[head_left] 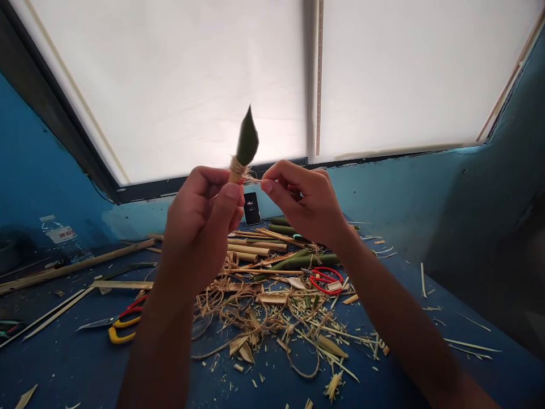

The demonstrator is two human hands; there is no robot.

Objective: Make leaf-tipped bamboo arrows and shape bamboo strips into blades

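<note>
My left hand [206,210] is closed around a short tan stick [234,177], held upright above the table. A pointed green blade-shaped piece [248,139] rises from the stick's top, and twine [238,165] is wound about the joint. My right hand [304,196] pinches the frayed loose end of that twine between thumb and forefinger, just to the right of the binding. The lower part of the stick is hidden inside my left fist.
Bamboo pieces [251,249], tangled twine [221,292] and shavings cover the blue table [366,375]. Red-handled scissors [326,280] lie right, yellow-handled scissors [123,332] left. A phone [252,209] leans on the wall. A plastic bottle [63,238] stands far left.
</note>
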